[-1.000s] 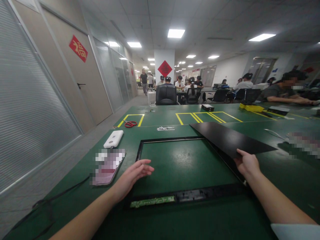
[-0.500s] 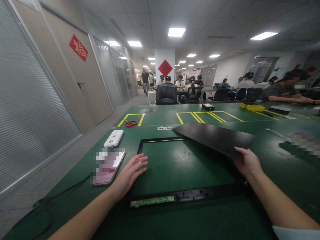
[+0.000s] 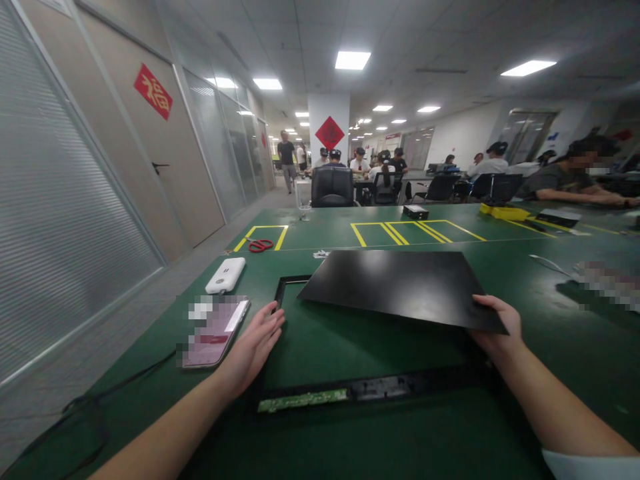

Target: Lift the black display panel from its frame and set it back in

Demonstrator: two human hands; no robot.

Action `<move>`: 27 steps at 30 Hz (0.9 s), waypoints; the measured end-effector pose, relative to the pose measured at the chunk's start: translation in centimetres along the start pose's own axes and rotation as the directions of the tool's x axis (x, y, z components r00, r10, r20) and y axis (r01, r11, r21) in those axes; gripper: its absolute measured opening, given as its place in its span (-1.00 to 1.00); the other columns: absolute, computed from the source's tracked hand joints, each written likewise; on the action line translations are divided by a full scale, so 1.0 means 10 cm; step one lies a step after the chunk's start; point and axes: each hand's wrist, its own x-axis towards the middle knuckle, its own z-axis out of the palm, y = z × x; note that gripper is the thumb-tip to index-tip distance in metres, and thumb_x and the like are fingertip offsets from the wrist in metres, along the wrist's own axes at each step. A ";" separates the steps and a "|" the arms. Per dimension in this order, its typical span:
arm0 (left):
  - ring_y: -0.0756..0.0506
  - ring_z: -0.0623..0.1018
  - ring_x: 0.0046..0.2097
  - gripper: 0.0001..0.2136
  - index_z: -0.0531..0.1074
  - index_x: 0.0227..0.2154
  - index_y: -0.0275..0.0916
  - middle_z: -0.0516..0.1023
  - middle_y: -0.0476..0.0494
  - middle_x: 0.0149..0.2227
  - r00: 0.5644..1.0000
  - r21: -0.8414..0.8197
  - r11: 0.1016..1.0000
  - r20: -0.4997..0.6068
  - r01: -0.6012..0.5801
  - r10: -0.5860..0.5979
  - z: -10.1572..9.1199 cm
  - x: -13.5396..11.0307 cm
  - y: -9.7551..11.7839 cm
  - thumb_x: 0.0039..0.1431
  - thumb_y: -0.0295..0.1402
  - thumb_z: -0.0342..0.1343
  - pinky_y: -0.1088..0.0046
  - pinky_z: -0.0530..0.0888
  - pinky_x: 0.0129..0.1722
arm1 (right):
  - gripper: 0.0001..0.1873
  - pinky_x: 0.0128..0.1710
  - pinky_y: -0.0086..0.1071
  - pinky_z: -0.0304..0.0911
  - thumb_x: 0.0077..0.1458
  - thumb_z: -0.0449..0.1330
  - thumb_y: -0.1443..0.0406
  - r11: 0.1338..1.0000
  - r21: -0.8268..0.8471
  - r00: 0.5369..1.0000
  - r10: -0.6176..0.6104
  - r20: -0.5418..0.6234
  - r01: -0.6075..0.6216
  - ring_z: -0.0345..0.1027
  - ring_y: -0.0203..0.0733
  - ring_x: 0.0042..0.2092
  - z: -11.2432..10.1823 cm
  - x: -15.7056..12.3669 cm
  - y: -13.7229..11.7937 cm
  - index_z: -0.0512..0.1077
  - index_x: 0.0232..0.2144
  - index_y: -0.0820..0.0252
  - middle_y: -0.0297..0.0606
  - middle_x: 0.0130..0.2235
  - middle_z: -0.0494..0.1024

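A black rectangular frame [image 3: 350, 393] lies flat on the green table [image 3: 350, 447], with a green circuit strip [image 3: 303, 401] along its near edge. My right hand [image 3: 495, 330] grips the near right corner of a thin black panel [image 3: 400, 287] and holds it almost level over the frame's far half. My left hand [image 3: 253, 347] rests on the frame's left edge, fingers stretched out flat and holding nothing.
A phone [image 3: 215, 331] and a white power bank [image 3: 226, 275] lie left of the frame. Red scissors [image 3: 260, 245] sit in a yellow-marked box further back. A black cable [image 3: 100, 393] runs off the left edge. Other people sit at tables behind.
My right hand has swung the black panel leftward from the right side and lowered it over the frame. My left hand slid slightly left onto the frame's edge.
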 end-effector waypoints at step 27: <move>-0.06 0.55 -0.59 -0.67 0.49 -0.10 -0.25 0.59 0.00 -0.53 0.972 -0.093 0.984 -0.169 0.151 -0.165 0.00 -0.09 0.14 0.01 -0.44 0.28 0.51 0.45 -0.57 | -0.50 -0.11 -0.10 0.44 -0.19 0.17 0.29 0.897 -0.436 0.885 0.256 0.389 -0.068 0.53 0.11 -0.10 -0.07 -0.03 0.02 0.49 -0.10 0.07 -0.21 -0.15 0.65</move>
